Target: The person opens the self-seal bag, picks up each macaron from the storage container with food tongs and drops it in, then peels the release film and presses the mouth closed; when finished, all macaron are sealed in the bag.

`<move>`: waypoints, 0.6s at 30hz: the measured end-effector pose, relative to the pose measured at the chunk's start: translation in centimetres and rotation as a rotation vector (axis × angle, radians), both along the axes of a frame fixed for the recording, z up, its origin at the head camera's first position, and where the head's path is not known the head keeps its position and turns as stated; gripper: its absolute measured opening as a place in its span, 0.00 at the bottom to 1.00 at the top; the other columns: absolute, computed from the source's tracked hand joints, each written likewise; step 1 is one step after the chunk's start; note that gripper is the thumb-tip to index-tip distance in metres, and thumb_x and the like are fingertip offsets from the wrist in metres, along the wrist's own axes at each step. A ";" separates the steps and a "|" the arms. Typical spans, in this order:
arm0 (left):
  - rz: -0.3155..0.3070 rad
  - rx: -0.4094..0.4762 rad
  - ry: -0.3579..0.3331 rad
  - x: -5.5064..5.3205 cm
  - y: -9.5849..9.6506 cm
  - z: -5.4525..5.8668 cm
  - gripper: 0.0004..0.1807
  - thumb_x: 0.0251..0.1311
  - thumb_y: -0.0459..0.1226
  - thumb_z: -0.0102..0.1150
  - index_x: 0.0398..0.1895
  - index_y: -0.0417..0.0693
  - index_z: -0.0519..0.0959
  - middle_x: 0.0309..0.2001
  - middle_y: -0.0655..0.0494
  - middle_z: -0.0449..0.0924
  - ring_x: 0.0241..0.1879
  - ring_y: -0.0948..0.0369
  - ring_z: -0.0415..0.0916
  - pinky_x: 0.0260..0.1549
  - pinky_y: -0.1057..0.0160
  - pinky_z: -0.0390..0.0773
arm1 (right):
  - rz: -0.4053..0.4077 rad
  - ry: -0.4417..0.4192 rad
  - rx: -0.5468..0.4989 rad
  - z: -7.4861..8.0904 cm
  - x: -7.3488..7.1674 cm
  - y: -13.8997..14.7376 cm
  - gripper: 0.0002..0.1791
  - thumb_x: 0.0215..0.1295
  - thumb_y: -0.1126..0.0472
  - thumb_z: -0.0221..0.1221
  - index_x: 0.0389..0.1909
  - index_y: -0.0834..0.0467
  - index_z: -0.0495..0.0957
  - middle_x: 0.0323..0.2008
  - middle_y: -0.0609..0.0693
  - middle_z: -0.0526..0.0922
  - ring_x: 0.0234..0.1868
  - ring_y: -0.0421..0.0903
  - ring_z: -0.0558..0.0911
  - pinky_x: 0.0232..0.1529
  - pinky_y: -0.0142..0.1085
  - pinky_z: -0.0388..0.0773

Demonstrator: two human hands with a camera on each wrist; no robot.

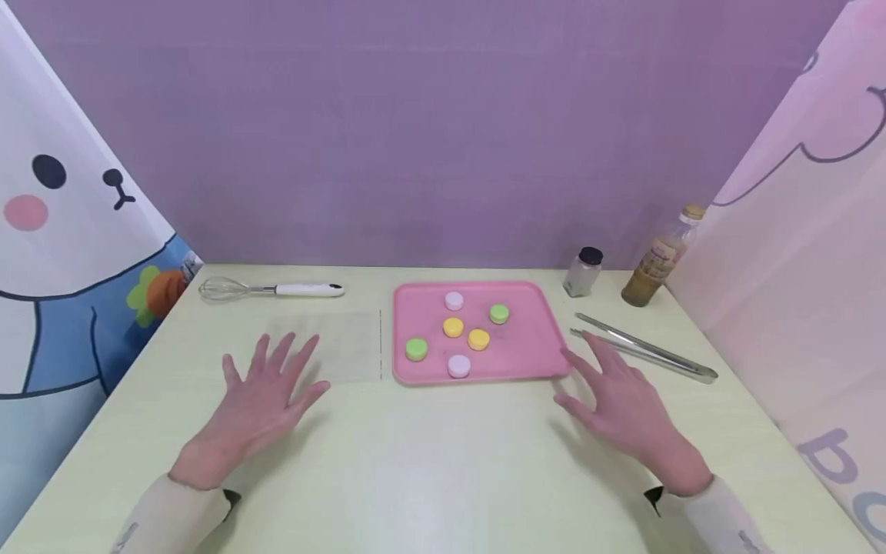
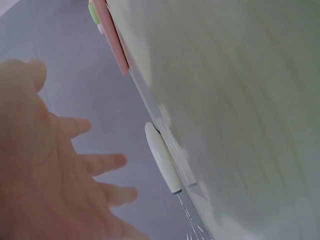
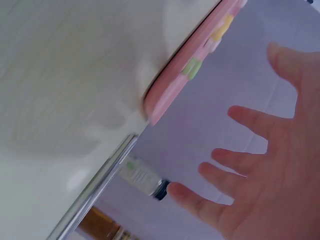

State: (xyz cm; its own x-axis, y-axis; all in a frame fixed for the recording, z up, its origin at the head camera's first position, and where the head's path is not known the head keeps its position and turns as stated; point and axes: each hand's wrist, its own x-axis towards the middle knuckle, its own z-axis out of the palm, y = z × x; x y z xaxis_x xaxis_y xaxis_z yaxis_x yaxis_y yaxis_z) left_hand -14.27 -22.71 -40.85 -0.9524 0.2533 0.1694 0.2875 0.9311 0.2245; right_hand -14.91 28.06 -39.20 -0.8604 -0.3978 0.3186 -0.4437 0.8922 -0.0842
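My left hand (image 1: 252, 408) hovers over the left of the table with fingers spread, holding nothing. Just beyond it lies a clear flat plastic sheet or bag (image 1: 346, 346) with a dark dashed line along its right side. On the right, my right hand (image 1: 626, 408) is also spread and holds nothing; its fingertips overlap the near right corner of a pink tray (image 1: 526, 369) in the head view. Green macarons (image 1: 416, 349), yellow macarons (image 1: 478, 339) and lilac macarons (image 1: 459, 366) sit scattered on the tray. Metal tongs (image 1: 647, 350) lie just beyond the right hand.
A whisk (image 1: 304, 290) with a white handle lies at the back left. Toward the back right stand a small jar (image 1: 583, 273) with a black lid and a corked glass bottle (image 1: 657, 261) of amber liquid. A purple backdrop (image 1: 443, 138) rises behind the table (image 1: 429, 462).
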 end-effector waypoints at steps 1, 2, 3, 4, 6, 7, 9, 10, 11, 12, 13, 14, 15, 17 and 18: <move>-0.009 0.001 -0.009 -0.1 0.0 -0.1 0.39 0.73 0.62 0.43 0.79 0.50 0.58 0.74 0.33 0.55 0.72 0.27 0.44 0.53 0.14 0.35 | 0.021 0.027 -0.007 0.0 -0.1 -0.3 0.35 0.65 0.40 0.64 0.68 0.54 0.74 0.74 0.62 0.61 0.70 0.63 0.64 0.49 0.65 0.74; -0.018 0.006 -0.018 -0.3 0.0 -0.2 0.38 0.74 0.61 0.43 0.78 0.48 0.60 0.74 0.32 0.57 0.72 0.27 0.45 0.54 0.15 0.34 | 0.041 0.054 -0.013 0.0 -0.2 -0.5 0.34 0.64 0.42 0.65 0.67 0.55 0.76 0.73 0.62 0.63 0.69 0.63 0.66 0.49 0.64 0.75; -0.027 0.010 -0.024 -0.4 0.1 -0.2 0.37 0.75 0.59 0.43 0.76 0.46 0.62 0.73 0.32 0.58 0.72 0.28 0.46 0.56 0.16 0.34 | 0.060 0.077 -0.020 0.0 -0.3 -0.8 0.32 0.63 0.44 0.66 0.65 0.55 0.77 0.71 0.62 0.65 0.68 0.62 0.68 0.49 0.63 0.76; -0.037 0.010 -0.023 -0.5 0.1 -0.3 0.35 0.76 0.58 0.44 0.74 0.44 0.65 0.72 0.32 0.60 0.72 0.29 0.47 0.57 0.17 0.35 | 0.074 0.090 -0.025 0.0 -0.4 -1.2 0.32 0.62 0.46 0.67 0.64 0.55 0.78 0.70 0.62 0.66 0.67 0.62 0.69 0.49 0.62 0.76; -0.061 0.003 -0.002 -0.8 0.2 -0.4 0.31 0.76 0.54 0.47 0.70 0.41 0.70 0.69 0.32 0.64 0.71 0.30 0.52 0.59 0.19 0.39 | 0.095 0.110 -0.034 0.0 -0.6 -1.9 0.31 0.60 0.48 0.69 0.63 0.55 0.78 0.68 0.62 0.69 0.64 0.62 0.71 0.49 0.61 0.77; -0.071 -0.004 0.010 -1.0 0.3 -0.4 0.30 0.76 0.52 0.49 0.68 0.40 0.72 0.67 0.32 0.66 0.70 0.32 0.55 0.60 0.20 0.42 | 0.104 0.110 -0.039 0.1 -0.7 -2.2 0.30 0.60 0.49 0.69 0.62 0.55 0.78 0.67 0.62 0.70 0.64 0.62 0.72 0.48 0.60 0.78; -0.086 -0.017 0.046 -1.2 0.5 -0.3 0.26 0.75 0.48 0.53 0.64 0.38 0.74 0.64 0.33 0.71 0.68 0.35 0.61 0.60 0.21 0.49 | 0.115 0.097 -0.043 0.2 -0.9 -3.0 0.30 0.59 0.50 0.70 0.62 0.55 0.78 0.66 0.61 0.72 0.62 0.62 0.74 0.48 0.59 0.79; -0.092 -0.023 0.060 -1.4 0.5 -0.2 0.24 0.74 0.46 0.54 0.62 0.37 0.75 0.62 0.34 0.72 0.66 0.36 0.64 0.59 0.22 0.52 | 0.119 0.088 -0.043 0.3 -0.9 -3.4 0.30 0.59 0.50 0.70 0.62 0.55 0.79 0.65 0.61 0.72 0.62 0.62 0.74 0.48 0.58 0.79; -0.094 -0.024 0.068 -1.5 0.6 -0.2 0.23 0.74 0.45 0.55 0.62 0.37 0.76 0.61 0.35 0.74 0.65 0.38 0.65 0.58 0.22 0.55 | 0.124 0.080 -0.044 0.3 -1.0 -3.8 0.30 0.59 0.50 0.70 0.62 0.55 0.79 0.65 0.61 0.73 0.61 0.61 0.75 0.47 0.57 0.80; -0.095 -0.022 0.074 -1.6 0.7 -0.1 0.22 0.74 0.44 0.55 0.61 0.37 0.76 0.60 0.36 0.75 0.64 0.39 0.67 0.57 0.22 0.57 | 0.129 0.070 -0.046 0.4 -1.1 -4.2 0.29 0.59 0.50 0.71 0.62 0.55 0.79 0.65 0.60 0.73 0.61 0.61 0.76 0.47 0.56 0.80; -0.096 -0.016 0.077 -1.8 0.8 0.0 0.21 0.73 0.43 0.55 0.60 0.37 0.76 0.59 0.37 0.76 0.63 0.40 0.68 0.57 0.23 0.59 | 0.136 0.064 -0.048 0.5 -1.2 -4.7 0.29 0.59 0.50 0.71 0.61 0.55 0.80 0.65 0.60 0.73 0.60 0.60 0.76 0.47 0.56 0.81; -0.101 -0.013 0.085 -2.0 0.9 0.0 0.21 0.73 0.43 0.56 0.60 0.37 0.77 0.58 0.37 0.77 0.62 0.40 0.70 0.56 0.25 0.62 | 0.144 0.064 -0.050 0.5 -1.3 -5.1 0.29 0.59 0.50 0.71 0.60 0.55 0.80 0.64 0.59 0.74 0.59 0.59 0.77 0.46 0.54 0.82; -0.109 -0.011 0.096 -2.2 0.9 0.1 0.20 0.73 0.42 0.56 0.59 0.36 0.77 0.57 0.37 0.77 0.60 0.40 0.71 0.54 0.27 0.65 | 0.155 0.067 -0.052 0.6 -1.4 -5.5 0.28 0.59 0.51 0.72 0.60 0.56 0.81 0.63 0.59 0.74 0.58 0.58 0.78 0.45 0.53 0.82; -0.129 -0.007 0.125 -2.7 1.1 0.2 0.19 0.71 0.40 0.58 0.56 0.34 0.78 0.54 0.36 0.79 0.57 0.40 0.74 0.52 0.31 0.71 | 0.183 0.082 -0.061 0.6 -1.7 -6.4 0.27 0.58 0.52 0.72 0.58 0.56 0.82 0.61 0.58 0.76 0.54 0.57 0.80 0.42 0.50 0.83; -0.141 -0.004 0.141 -3.0 1.2 0.2 0.18 0.71 0.39 0.59 0.55 0.33 0.79 0.53 0.36 0.80 0.55 0.40 0.76 0.51 0.34 0.73 | 0.199 0.089 -0.065 0.7 -1.8 -6.9 0.27 0.58 0.52 0.73 0.57 0.57 0.82 0.59 0.58 0.77 0.52 0.55 0.81 0.41 0.48 0.83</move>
State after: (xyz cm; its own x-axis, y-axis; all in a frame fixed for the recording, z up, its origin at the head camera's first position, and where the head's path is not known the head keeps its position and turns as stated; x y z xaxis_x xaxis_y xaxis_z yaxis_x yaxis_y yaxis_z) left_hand -17.27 -21.47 -40.64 -0.8744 0.3834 0.2974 0.4433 0.8803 0.1688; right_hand -16.70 21.19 -38.54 -0.7340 -0.5332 0.4206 -0.6189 0.7802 -0.0911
